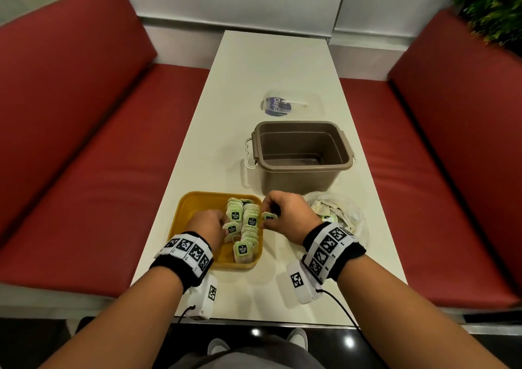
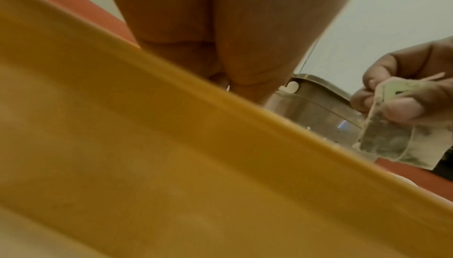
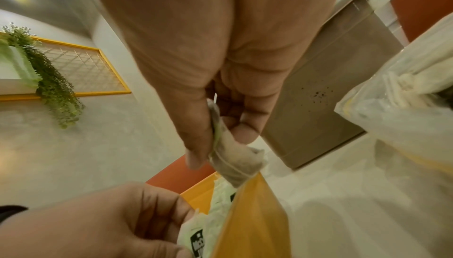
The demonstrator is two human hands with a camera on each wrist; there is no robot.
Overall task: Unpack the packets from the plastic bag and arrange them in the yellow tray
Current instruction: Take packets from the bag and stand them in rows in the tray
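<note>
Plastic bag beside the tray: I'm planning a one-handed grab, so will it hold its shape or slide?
The plastic bag looks thin and crumpled, so it probably collapses when gripped. With few packets visible inside, it likely slides easily on the smooth table.

White table [image 1: 271, 66] bears yellow tray [image 1: 186, 207], brown bin [image 1: 299, 176], plastic bag [image 1: 356, 216].

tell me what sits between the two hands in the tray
Rows of upright tea packets in the yellow tray stand between left hand and right hand, seen in the head view.
</note>
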